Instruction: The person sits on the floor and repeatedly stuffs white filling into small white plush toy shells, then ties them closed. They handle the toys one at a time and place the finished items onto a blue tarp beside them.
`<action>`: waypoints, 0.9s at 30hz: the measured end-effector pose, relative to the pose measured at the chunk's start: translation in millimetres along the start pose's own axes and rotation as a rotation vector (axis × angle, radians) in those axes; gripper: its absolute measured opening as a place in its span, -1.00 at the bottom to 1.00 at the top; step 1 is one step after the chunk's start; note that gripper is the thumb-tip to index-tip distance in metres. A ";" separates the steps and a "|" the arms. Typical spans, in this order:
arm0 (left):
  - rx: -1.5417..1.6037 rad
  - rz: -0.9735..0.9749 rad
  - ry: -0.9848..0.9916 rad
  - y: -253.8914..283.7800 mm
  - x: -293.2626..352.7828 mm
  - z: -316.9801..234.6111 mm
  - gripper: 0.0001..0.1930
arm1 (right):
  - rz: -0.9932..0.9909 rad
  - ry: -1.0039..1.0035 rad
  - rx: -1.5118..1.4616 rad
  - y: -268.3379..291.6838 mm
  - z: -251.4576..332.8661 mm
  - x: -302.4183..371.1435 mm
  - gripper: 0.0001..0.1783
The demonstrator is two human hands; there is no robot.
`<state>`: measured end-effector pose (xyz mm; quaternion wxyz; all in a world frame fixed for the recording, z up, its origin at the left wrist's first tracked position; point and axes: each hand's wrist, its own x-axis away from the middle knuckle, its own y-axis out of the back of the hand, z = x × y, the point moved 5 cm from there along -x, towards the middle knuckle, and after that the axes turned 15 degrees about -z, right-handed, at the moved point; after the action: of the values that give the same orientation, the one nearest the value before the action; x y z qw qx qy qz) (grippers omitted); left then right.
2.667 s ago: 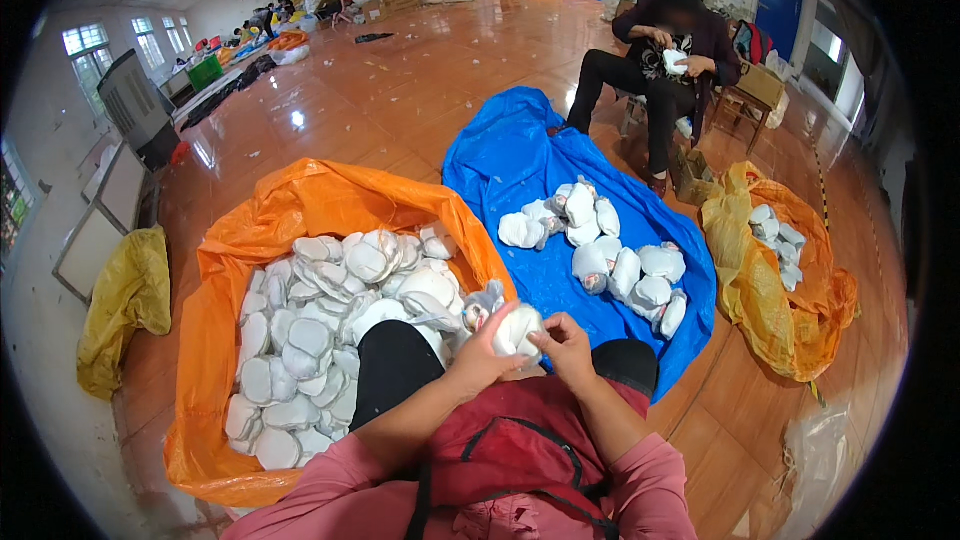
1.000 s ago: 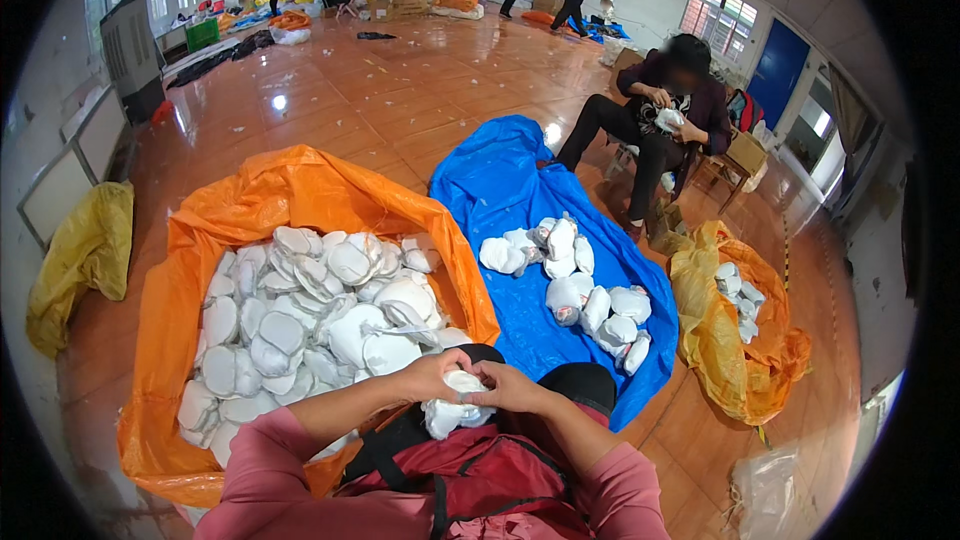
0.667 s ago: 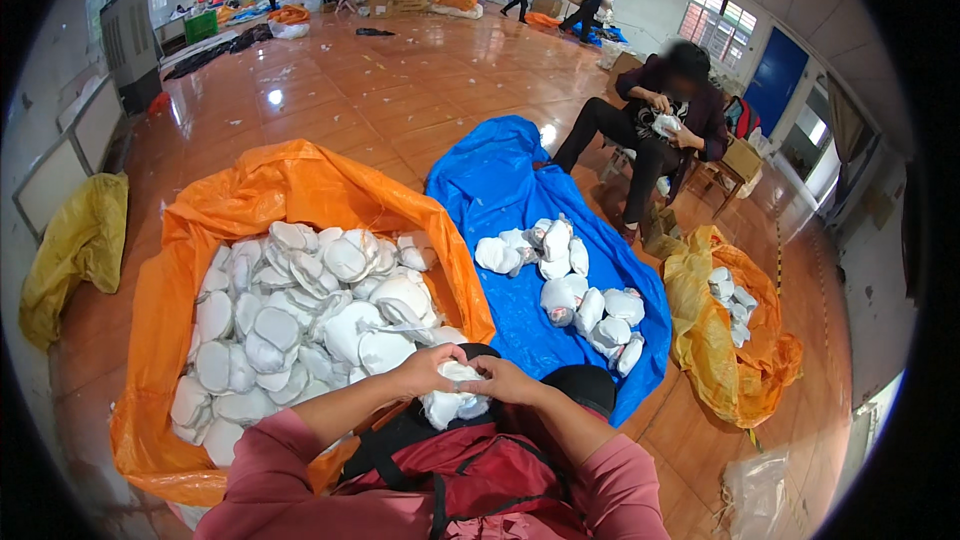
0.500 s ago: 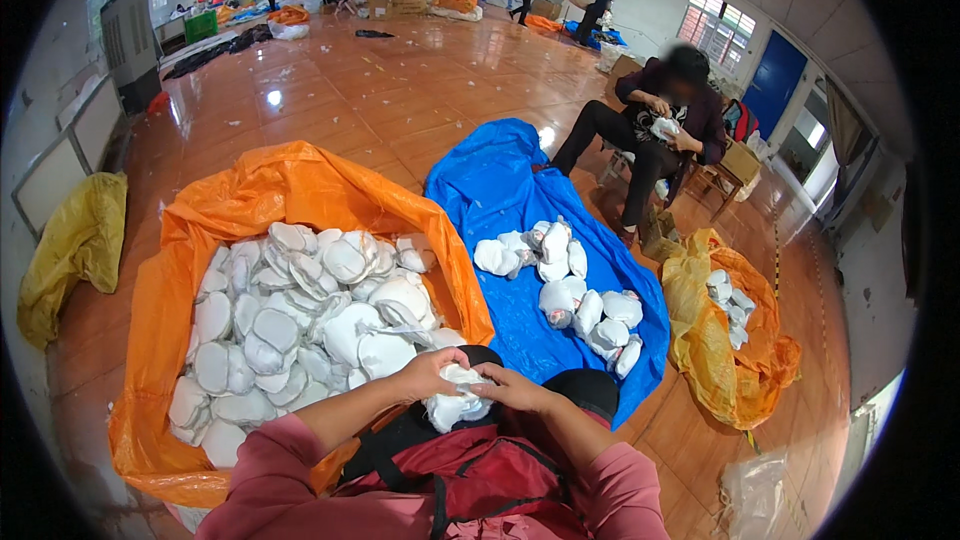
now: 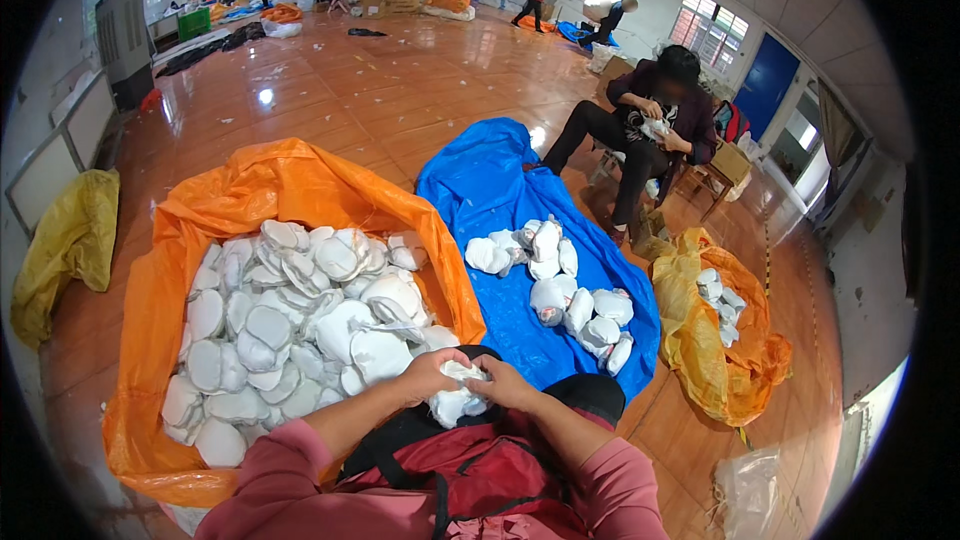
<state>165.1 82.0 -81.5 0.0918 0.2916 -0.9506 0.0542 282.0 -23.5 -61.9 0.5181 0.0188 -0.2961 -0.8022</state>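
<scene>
White piece (image 5: 458,405): sat crumpled above the lap, pinched between the left hand (image 5: 430,376) and the right hand (image 5: 506,384), its lower part hanging free.
Left-side grip: the left hand curled round the upper left of the piece, fingers drawn in close.
Right-side grip: the right hand held the upper right, narrow too; its fingertips were partly hidden.
Slip: soft, loose material like this could have twisted or sprung out of shape had either hand eased off.
Lap: the red apron (image 5: 480,480) sloped beneath, so a dropped piece might well have slid away.
Orange sack (image 5: 285,175): stood open on the left, heaped with white pieces (image 5: 265,335). Anything falling in there could have been lost among lookalikes, and a careless sweep of the left forearm might have disturbed the heap.
Blue sheet (image 5: 490,175): spread out ahead and to the right, white bundles (image 5: 585,310) loose on it. The right knee (image 5: 592,392) was close to its edge; a shifted leg could have dragged the plastic and rolled them.
Tiled floor (image 5: 350,85): scraps lay about on it, so a piece landing there would probably have picked up dirt.
</scene>
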 end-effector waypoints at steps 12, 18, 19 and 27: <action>-0.451 -0.299 -0.475 -10.0 14.9 -35.7 -0.66 | -0.307 0.133 0.067 -12.1 6.2 -6.9 -0.55; -0.451 -0.429 -0.624 -15.0 16.5 -36.7 -0.68 | -0.416 0.194 0.037 -18.5 -7.1 -10.6 -0.53; -0.444 -0.455 -0.619 -13.7 14.9 -36.0 -0.68 | -0.429 0.206 0.005 -18.1 -3.7 -9.8 -0.53; -0.457 -0.456 -0.646 -5.7 8.8 -29.6 -0.73 | 0.019 0.007 -0.575 -10.4 -21.8 -0.1 -0.53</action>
<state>165.4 77.1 -50.6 -0.1379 0.4677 -0.8296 -0.2721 280.9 -30.3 -85.0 0.5108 -0.1289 -0.0547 -0.8482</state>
